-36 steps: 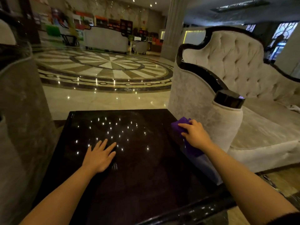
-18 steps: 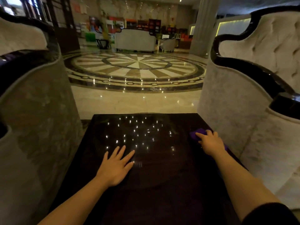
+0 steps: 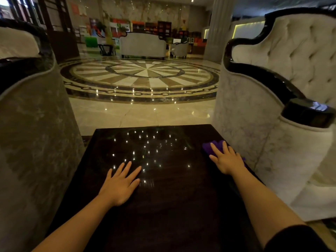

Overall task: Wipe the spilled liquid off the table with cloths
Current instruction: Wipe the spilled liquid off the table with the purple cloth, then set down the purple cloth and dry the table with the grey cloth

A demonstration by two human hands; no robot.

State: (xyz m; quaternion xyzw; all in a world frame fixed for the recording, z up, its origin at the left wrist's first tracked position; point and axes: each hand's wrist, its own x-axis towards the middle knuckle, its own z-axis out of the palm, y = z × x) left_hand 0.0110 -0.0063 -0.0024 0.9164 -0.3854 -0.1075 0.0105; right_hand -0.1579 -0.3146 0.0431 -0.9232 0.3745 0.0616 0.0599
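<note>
- Flanking the scene on the far left, a grey upholstered armchair (image 3: pixel 34 135) stands just beside the table's left edge; it plays no part in the wiping.
- Next comes the left hand (image 3: pixel 121 184), laid flat and palm down on the dark glossy table (image 3: pixel 163 215), fingers spread wide and holding nothing. It looks to be bracing the person while the other hand works.
- Towards the middle and far part of the tabletop, many small bright points show on the surface. They read mostly as ceiling lights mirrored in the gloss, so I cannot tell where the spilled liquid lies or how much of it is left.
- Further right, the right hand (image 3: pixel 226 159) is pressed flat, fingers fairly open, on top of a purple cloth (image 3: pixel 209 148) near the table's right edge, about midway along it. The cloth is pinned under the palm rather than gripped in a fist, with its far end poking out beyond the fingertips.
- On the far right, a pale tufted sofa (image 3: pixel 283 73) with dark trim sits close against that edge of the table.
- Judging by this, the step in hand is the wiping itself, at the right side. The next move calls for steady downward pressure and a sweep leftwards across the shiny middle, keeping the cloth flat and on the table, clear of the sofa.
</note>
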